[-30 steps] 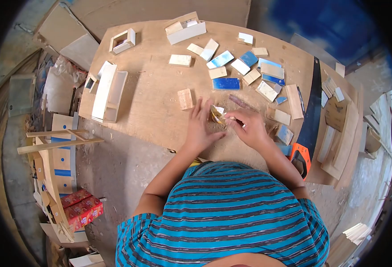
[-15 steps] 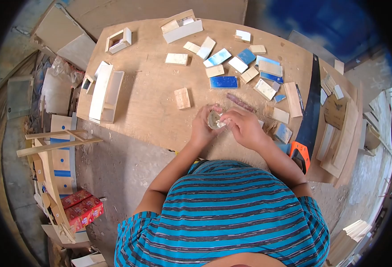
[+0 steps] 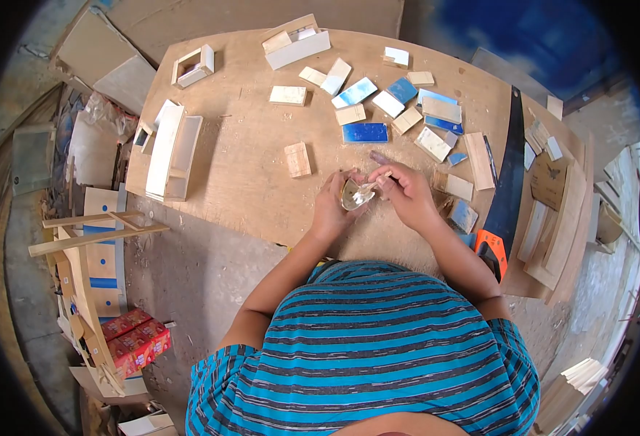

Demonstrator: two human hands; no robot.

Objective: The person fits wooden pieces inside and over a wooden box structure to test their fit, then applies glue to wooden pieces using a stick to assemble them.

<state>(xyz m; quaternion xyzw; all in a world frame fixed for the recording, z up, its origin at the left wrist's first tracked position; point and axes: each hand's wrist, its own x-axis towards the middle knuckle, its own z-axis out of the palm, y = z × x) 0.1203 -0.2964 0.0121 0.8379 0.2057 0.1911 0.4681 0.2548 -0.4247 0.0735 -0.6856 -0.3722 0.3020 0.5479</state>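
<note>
My left hand [image 3: 330, 209] is wrapped round a small round cup [image 3: 348, 199] with a whitish substance in it. In my right hand [image 3: 410, 199], thumb and fingers pinch a thin stick [image 3: 380, 182] whose end carries white paste over the cup's mouth. Just beyond my fingers lies a dark narrow strip [image 3: 380, 157], partly hidden by the right hand. A small wooden block [image 3: 297, 160] rests on the table to the left of the hands.
On the wooden table [image 3: 247, 174] lie several blue, white and bare wood blocks [image 3: 365, 133]. A handsaw [image 3: 504, 174] with an orange handle lies at the right. White box-like wooden pieces [image 3: 166, 156] stand at the left, and red packages [image 3: 137, 338] sit below.
My right hand has drawn up and slightly right from the cup, bringing the stick with white paste into view. The cup has tilted a little in my left hand.
</note>
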